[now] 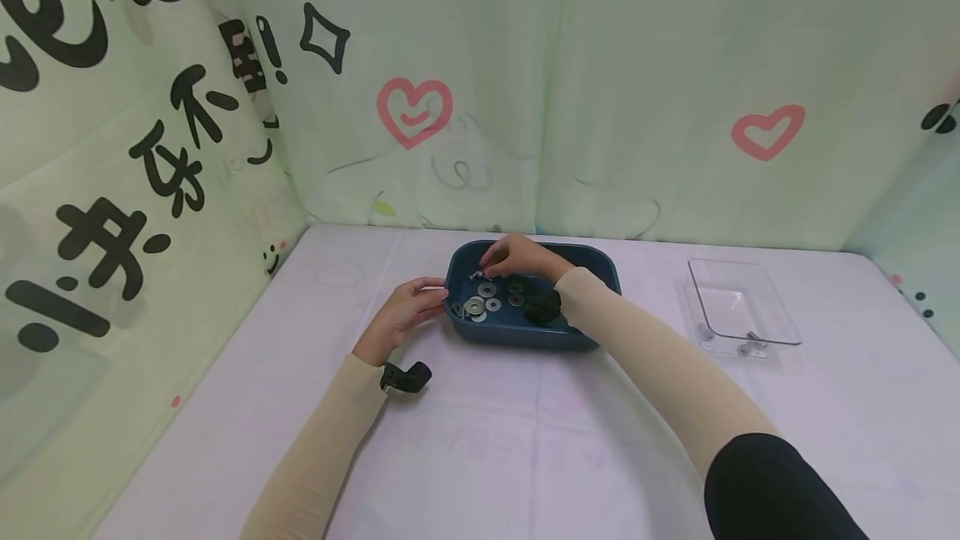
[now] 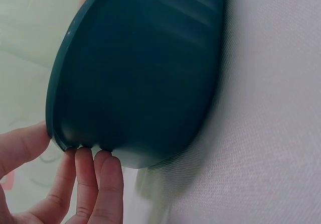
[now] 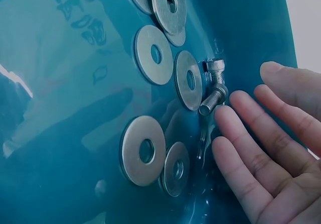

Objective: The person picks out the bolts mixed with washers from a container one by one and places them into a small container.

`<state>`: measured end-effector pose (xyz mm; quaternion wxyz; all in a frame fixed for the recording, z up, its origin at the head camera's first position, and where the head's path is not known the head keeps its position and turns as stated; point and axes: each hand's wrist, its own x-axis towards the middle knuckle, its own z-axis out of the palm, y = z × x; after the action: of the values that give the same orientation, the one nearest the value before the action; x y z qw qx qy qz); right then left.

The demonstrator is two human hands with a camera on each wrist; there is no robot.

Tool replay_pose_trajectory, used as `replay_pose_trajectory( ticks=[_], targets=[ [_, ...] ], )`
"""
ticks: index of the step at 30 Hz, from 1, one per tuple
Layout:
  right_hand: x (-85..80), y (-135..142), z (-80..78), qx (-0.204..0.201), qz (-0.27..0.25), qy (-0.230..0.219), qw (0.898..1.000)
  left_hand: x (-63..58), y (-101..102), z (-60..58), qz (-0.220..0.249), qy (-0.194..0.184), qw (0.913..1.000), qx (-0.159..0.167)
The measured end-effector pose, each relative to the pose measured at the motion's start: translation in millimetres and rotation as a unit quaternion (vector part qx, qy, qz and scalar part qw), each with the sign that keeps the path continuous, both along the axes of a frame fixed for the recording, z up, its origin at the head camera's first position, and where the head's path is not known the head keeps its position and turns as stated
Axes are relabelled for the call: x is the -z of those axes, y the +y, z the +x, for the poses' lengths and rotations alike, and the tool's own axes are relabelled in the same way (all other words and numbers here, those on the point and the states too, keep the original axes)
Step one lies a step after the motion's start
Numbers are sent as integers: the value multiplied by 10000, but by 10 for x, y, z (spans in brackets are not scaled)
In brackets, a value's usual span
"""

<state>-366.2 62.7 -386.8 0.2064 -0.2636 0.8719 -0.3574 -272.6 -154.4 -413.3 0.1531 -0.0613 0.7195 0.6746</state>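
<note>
A dark blue tub (image 1: 528,338) stands toward the back of the table, with several flat metal washers (image 1: 487,290) lying in it. My left hand (image 1: 405,311) is at the tub's left end; its thumb (image 2: 25,146) lies on the rim and the fingertips meet the outer wall just below. Inside the tub reaches my right hand (image 1: 517,257). In the right wrist view its fingers (image 3: 256,158) are spread and nearly straight, holding nothing, with the tips close beside two socket-head screws (image 3: 215,73) near the wall. Washers (image 3: 153,56) lie beyond the screws.
To the right on the white-covered table (image 1: 465,457) sits a clear plastic box (image 1: 742,302) with small metal pieces (image 1: 753,340) near its front. A printed curtain (image 1: 600,107) hangs behind the table, and another stretch (image 1: 97,373) runs along the left side.
</note>
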Motion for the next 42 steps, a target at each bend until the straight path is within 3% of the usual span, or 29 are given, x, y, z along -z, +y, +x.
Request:
replay_pose_trajectory(
  ticks=[21,32,42],
  targets=[
    [20,-68,2,502,271,-384,9976,-16,-12,12,29,20,10000,60],
    [60,-102,31,217,190,-213,9994,-2,-12,16,128,101,9998,139],
    [28,-133,60,196,236,-161,9994,2,-14,19,219,165,9995,152]
  ],
)
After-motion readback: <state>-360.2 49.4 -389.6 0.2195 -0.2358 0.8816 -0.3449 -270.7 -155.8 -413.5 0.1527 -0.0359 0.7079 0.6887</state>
